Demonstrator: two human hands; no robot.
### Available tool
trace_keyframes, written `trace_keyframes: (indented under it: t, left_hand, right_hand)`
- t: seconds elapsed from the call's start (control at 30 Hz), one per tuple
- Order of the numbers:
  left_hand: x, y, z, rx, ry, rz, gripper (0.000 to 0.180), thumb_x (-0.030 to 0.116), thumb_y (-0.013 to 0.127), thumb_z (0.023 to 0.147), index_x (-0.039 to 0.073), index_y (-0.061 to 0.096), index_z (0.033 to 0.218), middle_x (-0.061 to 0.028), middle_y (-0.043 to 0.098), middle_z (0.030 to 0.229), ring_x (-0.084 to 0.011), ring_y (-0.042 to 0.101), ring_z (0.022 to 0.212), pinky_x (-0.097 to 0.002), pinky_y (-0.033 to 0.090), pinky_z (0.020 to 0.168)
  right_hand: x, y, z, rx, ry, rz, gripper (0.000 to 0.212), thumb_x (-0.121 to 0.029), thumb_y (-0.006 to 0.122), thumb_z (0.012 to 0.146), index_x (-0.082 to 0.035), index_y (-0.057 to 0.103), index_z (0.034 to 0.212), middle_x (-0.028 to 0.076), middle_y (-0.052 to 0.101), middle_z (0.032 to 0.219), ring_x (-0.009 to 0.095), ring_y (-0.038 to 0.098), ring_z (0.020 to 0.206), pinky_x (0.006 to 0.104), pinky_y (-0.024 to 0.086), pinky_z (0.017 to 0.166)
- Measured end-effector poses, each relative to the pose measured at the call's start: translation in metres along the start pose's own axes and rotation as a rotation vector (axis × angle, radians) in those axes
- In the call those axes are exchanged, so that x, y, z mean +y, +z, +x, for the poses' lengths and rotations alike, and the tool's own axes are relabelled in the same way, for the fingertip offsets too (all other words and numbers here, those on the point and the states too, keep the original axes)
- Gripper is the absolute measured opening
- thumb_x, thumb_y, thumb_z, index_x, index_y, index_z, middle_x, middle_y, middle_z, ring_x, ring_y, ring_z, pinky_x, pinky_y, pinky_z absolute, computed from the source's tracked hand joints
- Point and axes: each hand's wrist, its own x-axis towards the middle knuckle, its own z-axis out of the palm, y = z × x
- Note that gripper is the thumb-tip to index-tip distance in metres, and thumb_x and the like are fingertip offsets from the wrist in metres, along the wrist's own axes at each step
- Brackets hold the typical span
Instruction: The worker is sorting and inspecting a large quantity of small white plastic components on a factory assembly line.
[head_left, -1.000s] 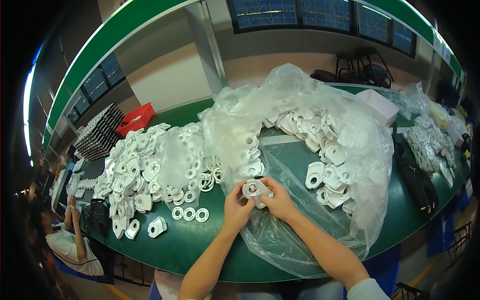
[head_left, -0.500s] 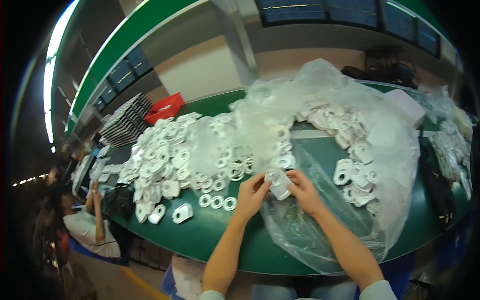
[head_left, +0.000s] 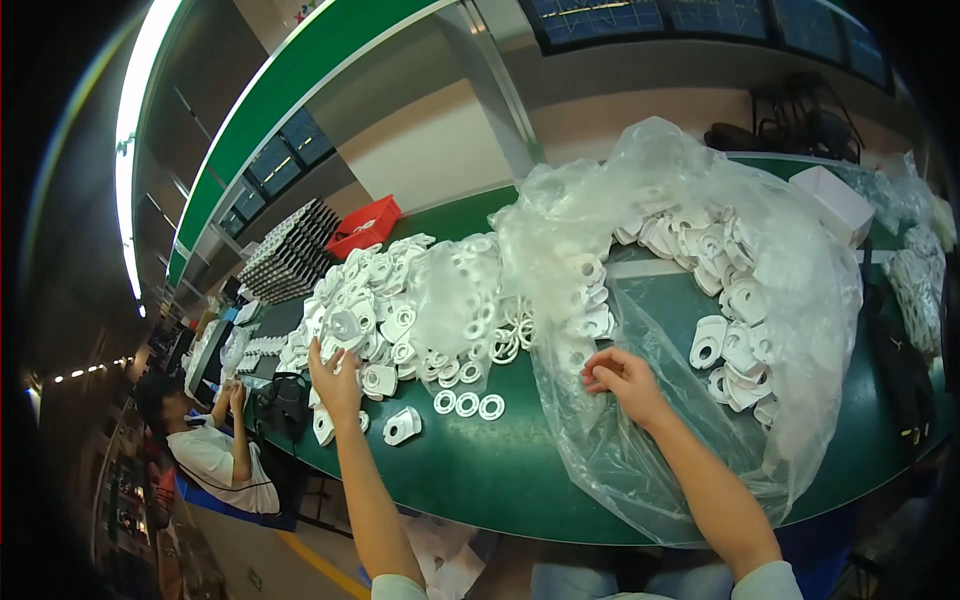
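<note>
My left hand [head_left: 336,383] reaches over the near edge of a large heap of white plastic parts [head_left: 372,287], its fingers apart. Just beyond the fingertips, a greyish-white part with a round raised ring [head_left: 343,324] lies on the heap. Above a clear plastic bag [head_left: 640,450], my right hand [head_left: 630,388] hovers with loosely bent fingers and no part visible in it. Close to its fingertips, more white parts [head_left: 592,322] show along the bag's edge. In front of the heap lie a single white part [head_left: 402,426] and a row of three white rings [head_left: 467,404].
More white parts [head_left: 735,345] lie within the bag at right. Behind the heap stand a red bin [head_left: 364,226] and a stack of black-and-white trays [head_left: 290,252]. A white box [head_left: 833,203] is at the far right. A co-worker [head_left: 215,445] sits at the left of the green table [head_left: 470,480].
Both hands held one white part between them; they have now separated. The left hand has moved left to the heap, while the right stays over the bag without the part. The view has shifted slightly.
</note>
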Motion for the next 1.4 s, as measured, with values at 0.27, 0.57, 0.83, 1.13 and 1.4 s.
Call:
trace_keyframes:
  t: [0.27,0.57,0.83,1.13,1.4]
  left_hand:
    - [0.014,0.081,-0.117,-0.733,-0.118,0.248,0.019,0.011,0.061,0.072,0.000,0.064,0.088,-0.0158,0.064,0.078,-0.0279,0.062,0.076,-0.0357,0.047,0.070]
    - [0.009,0.095,-0.146,-0.658,0.244,0.264,0.034,0.013,0.067,0.070,0.003,0.059,0.102,-0.0145,0.056,0.103,-0.0347,0.049,0.100,-0.0424,0.039,0.085]
    - [-0.017,0.080,-0.136,-0.543,0.104,0.419,0.029,0.010,0.065,0.069,0.005,0.061,0.098,-0.0101,0.058,0.105,-0.0299,0.049,0.103,-0.0432,0.037,0.087]
    - [-0.007,0.080,-0.128,-0.480,0.007,0.482,0.011,0.014,0.068,0.070,0.008,0.066,0.079,-0.0081,0.058,0.100,-0.0285,0.050,0.101,-0.0426,0.038,0.085]
    - [0.102,0.091,-0.157,-0.499,0.489,-0.115,0.014,0.001,0.066,0.070,0.004,0.064,0.084,-0.0092,0.064,0.087,-0.0279,0.059,0.080,-0.0347,0.048,0.072]
  right_hand:
    - [0.007,-0.009,0.001,0.038,0.003,-0.036,0.011,-0.007,0.054,0.086,0.000,0.059,0.093,0.006,0.062,0.081,0.012,0.060,0.073,0.0247,0.049,0.065]
    - [-0.036,0.014,-0.010,0.197,-0.538,-0.803,0.014,-0.004,0.056,0.076,-0.001,0.061,0.088,0.013,0.063,0.078,0.026,0.062,0.069,0.0320,0.048,0.063]
    - [-0.105,-0.067,0.010,0.157,0.309,-1.956,0.029,-0.018,0.064,0.070,-0.006,0.062,0.096,0.015,0.062,0.095,0.032,0.059,0.093,0.0451,0.045,0.082]
    - [-0.119,-0.086,0.021,0.250,-0.008,-1.779,0.020,-0.012,0.063,0.073,-0.006,0.058,0.091,0.017,0.062,0.088,0.033,0.061,0.086,0.0431,0.046,0.076]
    - [-0.029,-0.034,0.009,0.219,-0.020,-0.621,0.011,-0.010,0.054,0.086,0.000,0.052,0.091,0.007,0.059,0.072,0.015,0.059,0.065,0.0290,0.046,0.056]
